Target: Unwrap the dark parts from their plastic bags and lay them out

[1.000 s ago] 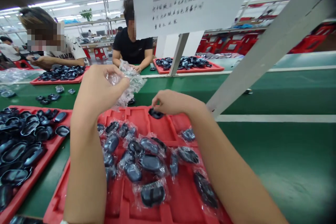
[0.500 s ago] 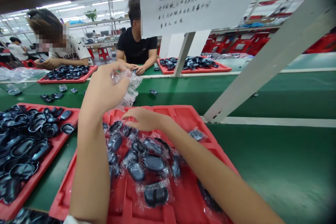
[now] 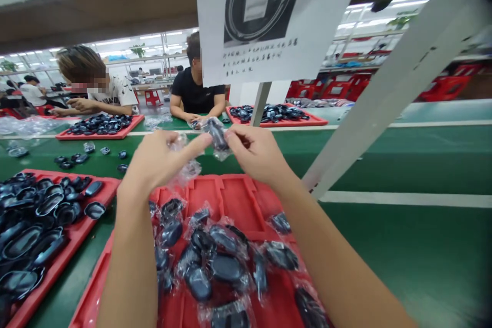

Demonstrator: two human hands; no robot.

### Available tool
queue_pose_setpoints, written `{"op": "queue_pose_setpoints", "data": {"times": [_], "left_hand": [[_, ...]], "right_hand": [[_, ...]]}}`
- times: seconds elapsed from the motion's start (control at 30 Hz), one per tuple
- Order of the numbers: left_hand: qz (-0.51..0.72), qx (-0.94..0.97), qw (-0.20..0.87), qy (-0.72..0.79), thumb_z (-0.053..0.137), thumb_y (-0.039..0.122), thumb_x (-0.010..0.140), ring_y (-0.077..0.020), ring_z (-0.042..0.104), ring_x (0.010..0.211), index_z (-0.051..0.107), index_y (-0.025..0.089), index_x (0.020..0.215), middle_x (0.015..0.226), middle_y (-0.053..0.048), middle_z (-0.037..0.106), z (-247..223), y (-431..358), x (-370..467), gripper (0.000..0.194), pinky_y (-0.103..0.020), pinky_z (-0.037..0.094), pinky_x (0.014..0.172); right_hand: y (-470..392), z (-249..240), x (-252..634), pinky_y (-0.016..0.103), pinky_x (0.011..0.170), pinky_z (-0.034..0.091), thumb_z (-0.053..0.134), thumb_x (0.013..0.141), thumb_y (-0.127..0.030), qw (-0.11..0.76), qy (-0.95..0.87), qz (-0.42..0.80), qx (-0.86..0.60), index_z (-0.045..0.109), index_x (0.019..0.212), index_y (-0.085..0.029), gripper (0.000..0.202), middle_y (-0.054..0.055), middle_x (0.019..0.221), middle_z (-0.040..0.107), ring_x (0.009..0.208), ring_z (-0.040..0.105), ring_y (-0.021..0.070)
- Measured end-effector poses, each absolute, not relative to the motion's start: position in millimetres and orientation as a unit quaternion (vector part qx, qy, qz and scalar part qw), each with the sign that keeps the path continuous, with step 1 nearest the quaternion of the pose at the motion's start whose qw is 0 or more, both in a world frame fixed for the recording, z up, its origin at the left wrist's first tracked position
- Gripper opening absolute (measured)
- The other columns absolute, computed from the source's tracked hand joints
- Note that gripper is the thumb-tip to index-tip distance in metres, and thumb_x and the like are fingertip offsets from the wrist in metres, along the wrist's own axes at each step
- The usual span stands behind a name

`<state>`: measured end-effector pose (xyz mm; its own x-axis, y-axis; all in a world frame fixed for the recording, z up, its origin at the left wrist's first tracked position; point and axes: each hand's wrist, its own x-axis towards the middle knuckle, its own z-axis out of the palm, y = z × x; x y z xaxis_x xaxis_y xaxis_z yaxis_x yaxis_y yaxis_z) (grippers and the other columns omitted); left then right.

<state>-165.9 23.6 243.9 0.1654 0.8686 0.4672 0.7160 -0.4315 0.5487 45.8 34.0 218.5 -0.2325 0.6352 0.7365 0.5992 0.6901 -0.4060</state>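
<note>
A dark blue oval plastic shell in a clear bag point(image 3: 217, 135) is held up above the far edge of a red tray point(image 3: 238, 210). My left hand point(image 3: 163, 156) is closed, its thumb at the shell's left side, with crumpled clear plastic film point(image 3: 188, 169) bunched under its fingers. Thumb and fingers of my right hand point(image 3: 257, 151) pinch the bag's right side. Below both hands, several similar bagged shells, such as a glossy one point(image 3: 226, 268), lie loosely in the tray.
To the left, another red tray point(image 3: 82, 228) is heaped with unwrapped dark shells point(image 3: 23, 241). A slanted white post point(image 3: 369, 87) rises at right, and a paper sign point(image 3: 265, 56) hangs ahead. Two people sit across the green bench point(image 3: 407, 246) beside more filled trays point(image 3: 138, 122).
My right hand has risen from the tray with a bagged shell and met my left hand. The view has tilted upward, showing more of the sign.
</note>
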Motion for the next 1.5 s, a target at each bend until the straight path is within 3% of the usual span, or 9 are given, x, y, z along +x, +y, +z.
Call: {"op": "queue_pose_setpoints", "data": {"times": [0.27,0.6,0.83,0.93,1.03,1.2,1.33,1.4,1.5], "left_hand": [[0.353,0.857,0.122,0.355,0.053,0.038,0.093,-0.0132,0.038,0.062,0.041,0.020,0.067,0.064,0.002,0.043,242,21,-148,0.034,-0.029,0.026,0.057],[0.348,0.884,0.188,0.250,0.050,0.029,0.089,-0.0132,0.041,0.063,0.043,0.021,0.067,0.067,0.002,0.046,247,6,-143,0.024,-0.028,0.033,0.059],[0.383,0.820,0.019,0.425,0.055,0.040,0.096,-0.0113,0.024,0.050,0.028,0.022,0.056,0.050,0.004,0.028,251,3,-151,0.052,-0.033,0.017,0.052],[0.352,0.834,0.043,0.423,0.056,0.040,0.098,-0.0110,0.023,0.051,0.027,0.021,0.056,0.051,0.005,0.025,251,1,-151,0.054,-0.033,0.017,0.053],[0.329,0.836,0.073,0.433,0.056,0.035,0.098,-0.0109,0.022,0.052,0.026,0.021,0.057,0.052,0.005,0.024,250,0,-150,0.053,-0.033,0.018,0.054],[0.307,0.847,0.103,0.421,0.054,0.032,0.098,-0.0108,0.022,0.052,0.028,0.020,0.057,0.052,0.005,0.025,251,1,-148,0.051,-0.033,0.018,0.055],[0.321,0.837,0.118,0.428,0.051,0.029,0.098,-0.0100,0.021,0.053,0.024,0.020,0.058,0.054,0.005,0.022,255,0,-157,0.049,-0.032,0.019,0.054],[0.350,0.810,0.107,0.457,0.056,0.026,0.092,-0.0093,0.021,0.052,0.028,0.021,0.055,0.052,0.005,0.025,257,0,-163,0.047,-0.031,0.020,0.053],[0.389,0.783,0.107,0.474,0.064,0.024,0.081,-0.0095,0.029,0.053,0.042,0.020,0.055,0.053,0.004,0.037,256,1,-170,0.035,-0.029,0.025,0.053]], "right_hand": [[6,238,53,0.029,0.055,0.023,0.048,0.101,-0.028,0.420,-0.853,-0.004,-0.308,0.029,0.063,-0.021,0.043,-0.005,0.054,0.030,0.052,0.028,0.0095],[25,219,56,0.026,0.040,0.019,0.059,0.094,-0.064,0.542,-0.749,0.324,-0.199,0.037,0.058,-0.022,0.060,-0.007,0.050,0.029,0.043,0.021,0.0074],[-3,242,56,0.027,0.052,0.036,0.072,0.090,-0.043,0.512,-0.797,-0.047,-0.315,0.066,0.082,-0.021,0.024,-0.002,0.066,0.060,0.052,0.043,0.0098],[-6,243,54,0.028,0.056,0.041,0.058,0.098,-0.026,0.529,-0.753,-0.159,-0.357,0.068,0.085,-0.021,0.016,-0.002,0.065,0.064,0.051,0.050,0.0105],[0,238,54,0.027,0.053,0.042,0.051,0.101,-0.025,0.625,-0.673,-0.148,-0.367,0.068,0.082,-0.020,0.026,0.000,0.064,0.066,0.052,0.055,0.0113],[5,235,53,0.028,0.057,0.047,0.066,0.093,-0.035,0.486,-0.799,-0.069,-0.347,0.074,0.096,-0.021,0.016,0.001,0.079,0.073,0.059,0.060,0.0132],[25,231,61,0.028,0.055,0.043,0.050,0.098,-0.022,0.586,-0.659,-0.098,-0.462,0.073,0.107,-0.016,0.026,0.004,0.073,0.069,0.052,0.054,0.0131],[41,223,68,0.028,0.058,0.043,0.053,0.094,-0.016,0.471,-0.684,-0.046,-0.555,0.074,0.105,-0.013,0.024,0.004,0.068,0.067,0.053,0.054,0.0135],[67,199,73,0.028,0.065,0.046,0.062,0.085,-0.010,0.121,-0.752,0.073,-0.644,0.077,0.088,-0.014,0.016,0.007,0.071,0.072,0.062,0.063,0.0179]]}}
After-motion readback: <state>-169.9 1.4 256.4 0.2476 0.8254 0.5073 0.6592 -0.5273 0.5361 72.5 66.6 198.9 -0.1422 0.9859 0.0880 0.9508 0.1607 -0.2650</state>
